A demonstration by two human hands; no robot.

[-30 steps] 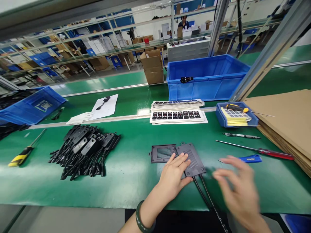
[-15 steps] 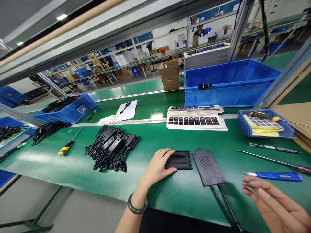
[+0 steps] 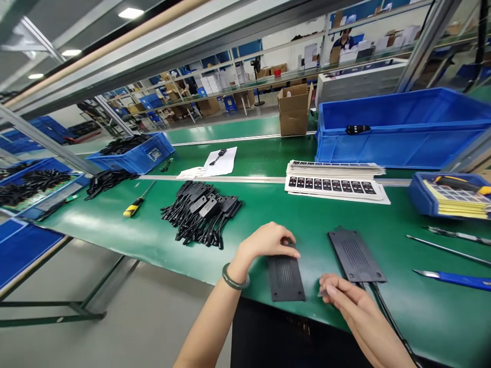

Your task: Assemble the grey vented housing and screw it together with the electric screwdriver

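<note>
My left hand [image 3: 270, 241] has its fingers and thumb curled round the upper end of a black plastic cover [image 3: 287, 280]. The cover's slotted outer face shows, with a screw hole near each lower corner, and it is slightly blurred. My right hand [image 3: 343, 296] is closed in a pinch on a small thin piece [image 3: 322, 293], too small to identify, just right of the cover. Beyond my right hand a black slotted case [image 3: 356, 255] with two cables lies flat on the green bench [image 3: 253, 214].
Left of my hands lies a pile of black cabled modules [image 3: 203, 209], with a yellow screwdriver [image 3: 134, 207] farther left. Label sheets [image 3: 333, 186] are stacked behind. A blue knife [image 3: 456, 279] and a long metal shaft [image 3: 448, 249] lie right; a large blue bin [image 3: 399, 145] stands behind.
The black cover has been turned from its inner side to its outer face and lengthwise towards me, in my left hand. My right hand has moved left, close to it, still pinching the small piece.
</note>
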